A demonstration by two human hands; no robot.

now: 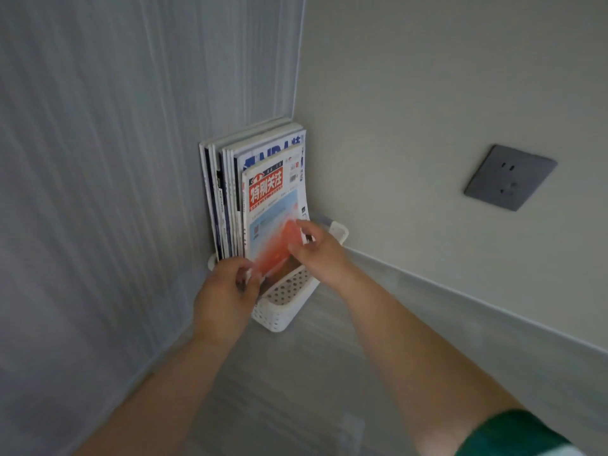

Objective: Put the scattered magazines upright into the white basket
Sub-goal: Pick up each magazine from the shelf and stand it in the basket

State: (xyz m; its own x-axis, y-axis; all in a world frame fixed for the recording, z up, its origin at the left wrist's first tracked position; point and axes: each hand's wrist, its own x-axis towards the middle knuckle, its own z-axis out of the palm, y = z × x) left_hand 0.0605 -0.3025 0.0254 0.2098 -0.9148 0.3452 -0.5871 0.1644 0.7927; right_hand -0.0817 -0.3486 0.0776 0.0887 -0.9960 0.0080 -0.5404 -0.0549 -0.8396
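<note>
A person's two bare hands meet at a white basket [283, 311] set on the floor in a room corner, where a striped grey wall on the left joins a plain pale wall on the right. A row of magazines [227, 192] stands upright in the basket, packed toward its far end against the corner, spines facing left. The nearest one, a magazine with a red masthead [273, 205], bows slightly to the right at its upper edge. The left hand [223, 297] pinches the lower left corner of this front cover between thumb and fingers, while the right hand [316, 248] grips its right edge lower down; motion blur smears the red patch of cover between them. The near half of the perforated basket holds nothing visible. A dark grey wall socket [510, 177] sits on the right-hand wall, well apart from the basket. A green sleeve [513, 436] shows at the lower right.
</note>
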